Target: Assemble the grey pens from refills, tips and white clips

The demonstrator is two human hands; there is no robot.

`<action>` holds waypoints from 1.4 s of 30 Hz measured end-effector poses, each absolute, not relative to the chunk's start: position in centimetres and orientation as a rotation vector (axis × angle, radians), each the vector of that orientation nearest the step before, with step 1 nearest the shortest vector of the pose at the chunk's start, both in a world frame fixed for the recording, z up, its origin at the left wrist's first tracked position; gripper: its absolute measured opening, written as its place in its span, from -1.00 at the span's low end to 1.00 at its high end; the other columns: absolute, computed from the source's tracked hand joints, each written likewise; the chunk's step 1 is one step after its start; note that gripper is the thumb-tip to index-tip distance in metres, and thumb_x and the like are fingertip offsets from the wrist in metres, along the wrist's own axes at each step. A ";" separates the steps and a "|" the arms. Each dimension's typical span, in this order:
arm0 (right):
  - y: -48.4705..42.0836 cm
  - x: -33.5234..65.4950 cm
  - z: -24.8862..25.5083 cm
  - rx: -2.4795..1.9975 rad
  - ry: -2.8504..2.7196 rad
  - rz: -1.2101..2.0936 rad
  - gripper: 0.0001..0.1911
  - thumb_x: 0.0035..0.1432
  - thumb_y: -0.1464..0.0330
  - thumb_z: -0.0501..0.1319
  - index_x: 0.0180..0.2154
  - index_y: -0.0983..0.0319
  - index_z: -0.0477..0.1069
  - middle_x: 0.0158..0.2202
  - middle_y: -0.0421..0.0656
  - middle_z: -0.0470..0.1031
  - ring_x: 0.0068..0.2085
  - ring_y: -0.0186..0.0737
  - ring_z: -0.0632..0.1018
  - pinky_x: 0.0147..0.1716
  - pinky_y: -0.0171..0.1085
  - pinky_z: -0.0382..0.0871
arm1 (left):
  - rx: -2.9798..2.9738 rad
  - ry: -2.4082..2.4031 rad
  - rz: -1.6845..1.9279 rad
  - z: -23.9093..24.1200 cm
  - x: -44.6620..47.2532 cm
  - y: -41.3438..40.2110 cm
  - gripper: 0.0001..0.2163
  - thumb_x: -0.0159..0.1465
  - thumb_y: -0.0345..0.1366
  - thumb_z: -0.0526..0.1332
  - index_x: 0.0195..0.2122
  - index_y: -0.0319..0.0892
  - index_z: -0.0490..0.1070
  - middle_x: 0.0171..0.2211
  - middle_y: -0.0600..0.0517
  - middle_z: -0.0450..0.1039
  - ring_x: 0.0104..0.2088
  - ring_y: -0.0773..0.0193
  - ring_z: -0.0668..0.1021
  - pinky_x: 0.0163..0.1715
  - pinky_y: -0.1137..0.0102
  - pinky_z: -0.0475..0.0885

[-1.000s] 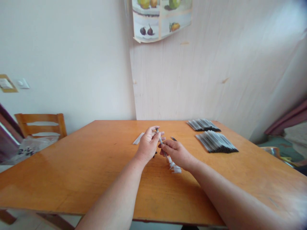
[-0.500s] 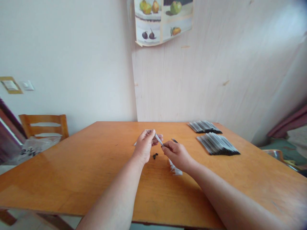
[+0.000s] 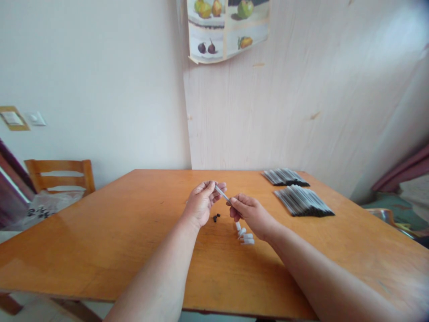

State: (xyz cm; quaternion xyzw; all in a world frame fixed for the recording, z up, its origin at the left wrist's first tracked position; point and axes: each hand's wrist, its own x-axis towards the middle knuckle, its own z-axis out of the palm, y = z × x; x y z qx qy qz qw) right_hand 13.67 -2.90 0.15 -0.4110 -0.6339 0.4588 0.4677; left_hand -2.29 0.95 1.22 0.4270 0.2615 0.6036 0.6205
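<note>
Both my hands hover over the middle of an orange wooden table (image 3: 100, 250). My left hand (image 3: 200, 204) pinches the upper end of a thin grey pen tube (image 3: 221, 193). My right hand (image 3: 250, 213) is closed on the tube's lower end. The tube slants between the two hands. Small black bits (image 3: 216, 218) lie on the table under the hands. Several white pen tips (image 3: 244, 235) lie beside my right wrist.
Two stacks of dark pen tubes (image 3: 303, 200) lie at the table's far right. A wooden chair (image 3: 58, 173) with a plastic bag (image 3: 47, 206) stands at the left. Walls with a fruit poster (image 3: 228, 27) stand close behind the table. A curtain (image 3: 407, 172) hangs at the right.
The tube has gone from steep to slanted and my hands have drawn a little apart along it. My right hand has risen, uncovering the white tips. The black bits now show.
</note>
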 end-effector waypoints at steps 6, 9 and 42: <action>-2.6 13.6 0.0 -0.971 -1.468 1.127 -0.69 0.06 0.17 0.27 -0.27 0.22 0.28 -0.52 -0.27 0.39 -0.50 -0.39 0.36 -0.47 -0.35 0.23 | 0.941 0.625 1.448 0.9 -2.0 1.1 -0.84 0.19 -0.28 0.27 -0.30 -0.21 0.31 -0.22 -0.12 0.57 -0.21 0.22 0.60 -0.23 0.39 0.40; -2.5 13.6 -0.1 -1.032 -1.476 1.060 -0.73 0.05 0.21 0.27 -0.33 0.22 0.27 -0.54 -0.28 0.38 -0.50 -0.39 0.38 -0.45 -0.35 0.25 | 0.923 0.582 1.418 0.9 -2.1 1.2 -0.86 0.20 -0.29 0.26 -0.29 -0.22 0.33 -0.19 -0.12 0.56 -0.16 0.22 0.59 -0.21 0.39 0.40; -2.3 13.9 -0.2 -1.072 -1.495 1.084 -0.72 0.10 0.14 0.22 -0.31 0.23 0.32 -0.54 -0.22 0.45 -0.53 -0.36 0.42 -0.48 -0.34 0.30 | 0.862 0.525 1.403 0.7 -2.5 1.9 -0.89 0.22 -0.36 0.22 -0.23 -0.20 0.39 -0.14 -0.10 0.55 -0.10 0.22 0.58 -0.12 0.35 0.40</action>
